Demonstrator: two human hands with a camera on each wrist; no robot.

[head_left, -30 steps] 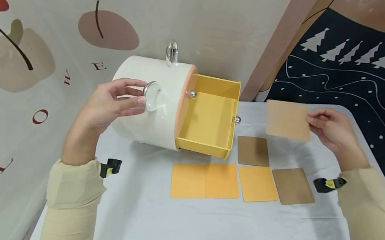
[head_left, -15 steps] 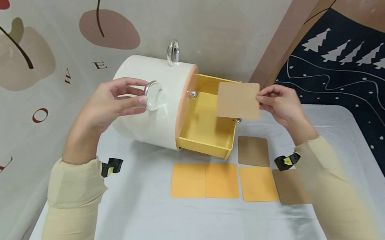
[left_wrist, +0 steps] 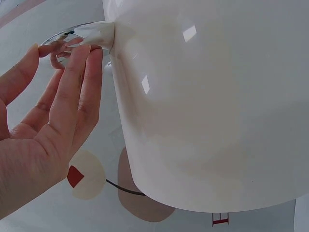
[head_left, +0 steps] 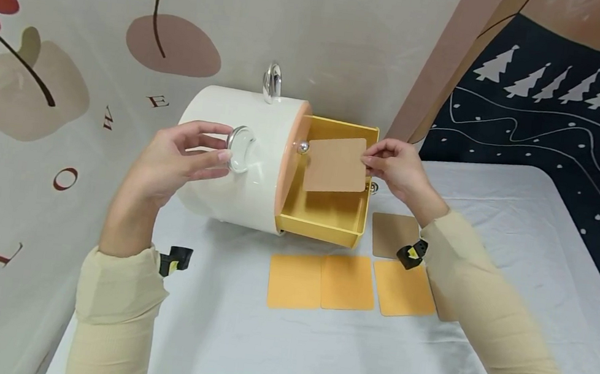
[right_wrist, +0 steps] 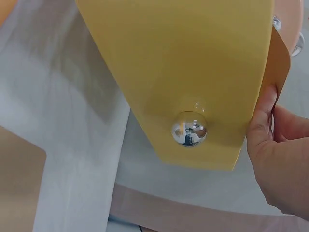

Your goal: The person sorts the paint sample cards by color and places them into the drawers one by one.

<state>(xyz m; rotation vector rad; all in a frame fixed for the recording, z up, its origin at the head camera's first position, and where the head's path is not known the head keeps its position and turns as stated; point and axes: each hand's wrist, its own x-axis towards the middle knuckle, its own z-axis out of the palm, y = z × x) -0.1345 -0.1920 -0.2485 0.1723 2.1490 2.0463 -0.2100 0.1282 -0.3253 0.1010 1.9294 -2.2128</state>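
In the head view a white rounded cabinet (head_left: 222,184) lies with its yellow drawer (head_left: 323,230) pulled out to the right. My left hand (head_left: 172,160) holds the shiny ring-shaped handle (head_left: 239,149) on the cabinet's near side; the left wrist view shows thumb and fingertips on its silvery curve (left_wrist: 77,38). My right hand (head_left: 399,170) pinches a tan square card (head_left: 336,165) by its right edge, over the drawer's opening. In the right wrist view, the card (right_wrist: 277,63) dips behind the drawer's front panel (right_wrist: 193,58), which bears a round silver knob (right_wrist: 189,129).
Three orange square cards (head_left: 294,282) lie in a row in front of the drawer. A brown card (head_left: 391,234) lies behind the row, and another (head_left: 445,299) is partly under my right sleeve. A second silver handle (head_left: 272,82) stands on the cabinet's far side.
My right hand has carried the tan card leftward from beside the drawer to over its opening, then lower and further in. The left hand stays on the handle.
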